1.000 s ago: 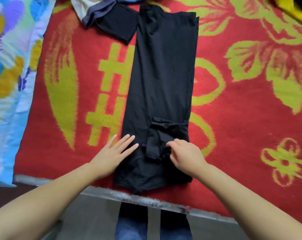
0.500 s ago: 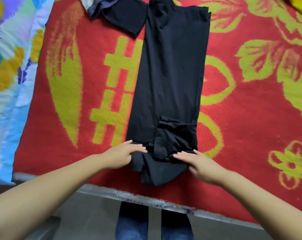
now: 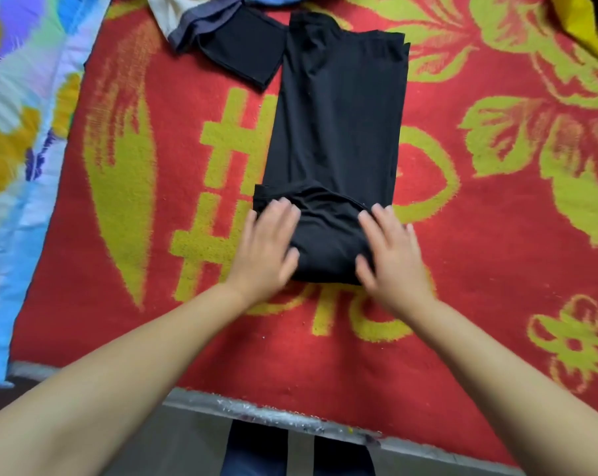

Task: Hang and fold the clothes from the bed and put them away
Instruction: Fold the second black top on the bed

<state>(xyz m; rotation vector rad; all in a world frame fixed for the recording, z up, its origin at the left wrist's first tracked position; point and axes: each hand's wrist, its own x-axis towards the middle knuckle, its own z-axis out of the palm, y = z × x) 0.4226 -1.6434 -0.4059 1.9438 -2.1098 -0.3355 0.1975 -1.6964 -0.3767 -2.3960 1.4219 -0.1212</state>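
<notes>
Black garment (image 3: 338,108) on red blanket (image 3: 496,252), left hand (image 3: 266,249) and right hand (image 3: 392,254) flat on its fold

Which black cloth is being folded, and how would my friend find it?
Look at the red blanket with yellow patterns. In its middle lies a long black garment, running away from you. Unlike the smaller black piece beside it, both hands press its near end.

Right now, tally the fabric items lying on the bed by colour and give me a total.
Black: 2, the long folded black garment under both hands and the smaller black cloth piece beside it.
Grey and white: 1, the crumpled grey and white garment.
Yellow: 1, the yellow fabric item at the corner.
Red and yellow: 1, the patterned red blanket.
Blue multicolour: 1, the floral quilt.
Total: 6
</notes>
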